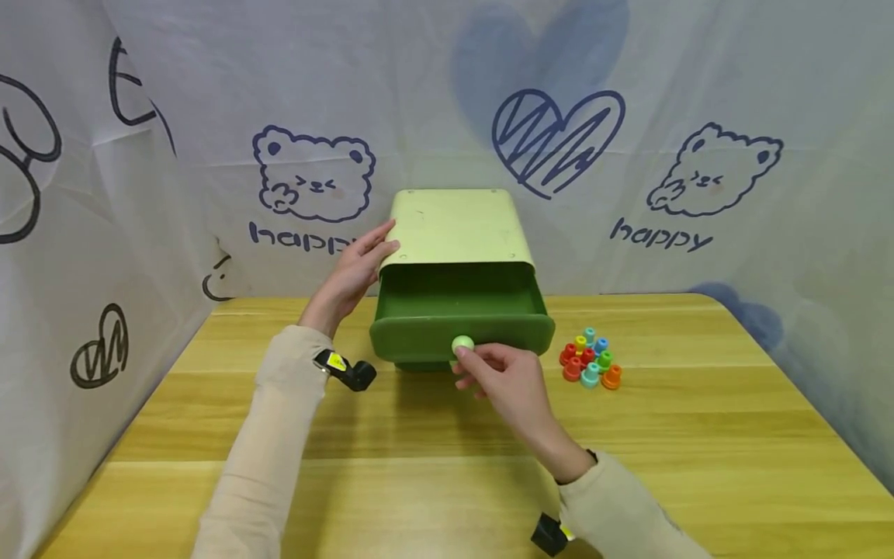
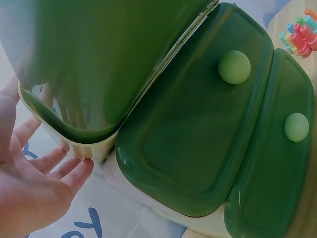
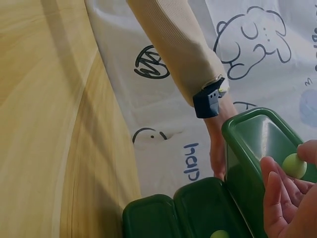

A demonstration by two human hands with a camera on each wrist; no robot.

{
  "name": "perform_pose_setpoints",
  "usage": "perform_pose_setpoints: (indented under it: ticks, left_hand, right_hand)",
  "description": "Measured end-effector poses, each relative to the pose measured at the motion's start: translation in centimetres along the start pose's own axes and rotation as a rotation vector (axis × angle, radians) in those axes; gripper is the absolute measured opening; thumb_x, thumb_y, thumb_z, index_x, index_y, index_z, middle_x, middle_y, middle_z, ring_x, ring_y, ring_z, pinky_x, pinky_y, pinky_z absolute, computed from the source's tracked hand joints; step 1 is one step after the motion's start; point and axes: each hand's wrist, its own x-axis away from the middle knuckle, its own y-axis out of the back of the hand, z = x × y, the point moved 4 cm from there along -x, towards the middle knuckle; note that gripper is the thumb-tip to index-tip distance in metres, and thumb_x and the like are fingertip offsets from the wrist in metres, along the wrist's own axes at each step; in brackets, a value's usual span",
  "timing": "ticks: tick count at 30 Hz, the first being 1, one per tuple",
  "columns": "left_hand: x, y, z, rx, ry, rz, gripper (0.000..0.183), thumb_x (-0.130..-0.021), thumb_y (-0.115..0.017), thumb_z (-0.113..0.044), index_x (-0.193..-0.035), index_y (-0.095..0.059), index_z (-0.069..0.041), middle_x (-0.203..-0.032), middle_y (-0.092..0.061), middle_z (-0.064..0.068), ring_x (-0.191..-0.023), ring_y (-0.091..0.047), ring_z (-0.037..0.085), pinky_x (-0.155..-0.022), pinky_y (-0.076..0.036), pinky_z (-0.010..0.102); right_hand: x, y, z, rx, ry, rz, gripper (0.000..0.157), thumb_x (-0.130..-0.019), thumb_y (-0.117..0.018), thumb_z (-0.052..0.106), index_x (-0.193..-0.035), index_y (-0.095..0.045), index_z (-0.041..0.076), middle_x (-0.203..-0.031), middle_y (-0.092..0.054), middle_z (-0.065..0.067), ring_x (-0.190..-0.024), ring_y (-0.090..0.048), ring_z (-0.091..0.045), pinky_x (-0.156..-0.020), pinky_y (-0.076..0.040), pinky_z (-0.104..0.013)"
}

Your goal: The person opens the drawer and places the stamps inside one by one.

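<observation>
A small cabinet [image 1: 457, 225] with a pale yellow-green shell stands near the table's back edge. Its top green drawer [image 1: 461, 335] is pulled partway out, and the visible part of its inside looks bare. My right hand [image 1: 506, 380] pinches that drawer's round light-green knob [image 1: 462, 343] between thumb and fingers. Against the cabinet's left side rests my left hand [image 1: 356, 268], fingers extended. Two lower drawers, a middle drawer [image 2: 188, 119] and a bottom drawer [image 2: 277, 163], are pushed in, each with its own knob; the head view mostly hides them.
Several small colourful pegs [image 1: 588, 359] stand in a cluster on the table right of the cabinet. The wooden table [image 1: 433, 489] extends in front. A white cloth [image 1: 433, 93] printed with bears and hearts hangs behind and to the left.
</observation>
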Motion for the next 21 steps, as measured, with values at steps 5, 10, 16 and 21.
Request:
perform_pose_setpoints:
  ticks: [5,10,16,21]
  left_hand:
    - [0.1,-0.1,-0.2,0.002,-0.003,-0.007,0.059,-0.099,-0.053,-0.023,-0.153,-0.03,-0.018,-0.159,-0.021,0.008,-0.142,-0.023,0.022,-0.114,-0.023,0.044]
    - [0.2,-0.2,-0.2,0.001,0.002,-0.012,0.06,-0.099,-0.053,-0.022,-0.153,-0.029,-0.016,-0.157,-0.024,0.01,-0.141,-0.027,0.023,-0.113,-0.026,0.042]
    - [0.2,-0.2,-0.2,0.005,-0.002,-0.009,0.06,-0.1,-0.053,-0.023,-0.154,-0.028,-0.016,-0.157,-0.023,0.01,-0.141,-0.026,0.024,-0.113,-0.026,0.043]
    - [0.3,-0.1,-0.1,-0.006,0.002,-0.006,0.06,-0.1,-0.053,-0.024,-0.154,-0.028,-0.017,-0.157,-0.024,0.01,-0.141,-0.026,0.024,-0.113,-0.026,0.044]
  right_hand:
    - [0.4,0.0,0.1,0.003,-0.006,-0.001,0.022,-0.092,-0.068,0.022,-0.091,-0.075,0.001,-0.079,-0.072,-0.008,-0.068,-0.068,-0.02,-0.058,-0.056,-0.036]
    - [0.7,0.2,0.2,0.007,-0.003,-0.005,0.022,-0.092,-0.068,0.022,-0.091,-0.075,0.0,-0.079,-0.072,-0.009,-0.067,-0.068,-0.02,-0.055,-0.054,-0.028]
    - [1.1,0.3,0.2,0.002,-0.003,0.001,0.023,-0.091,-0.069,0.021,-0.091,-0.074,-0.001,-0.079,-0.072,-0.01,-0.067,-0.068,-0.02,-0.057,-0.056,-0.033]
    - [1.5,0.3,0.3,0.004,-0.001,0.011,0.019,-0.091,-0.069,0.017,-0.09,-0.074,-0.001,-0.079,-0.072,-0.011,-0.067,-0.068,-0.019,-0.055,-0.054,-0.029]
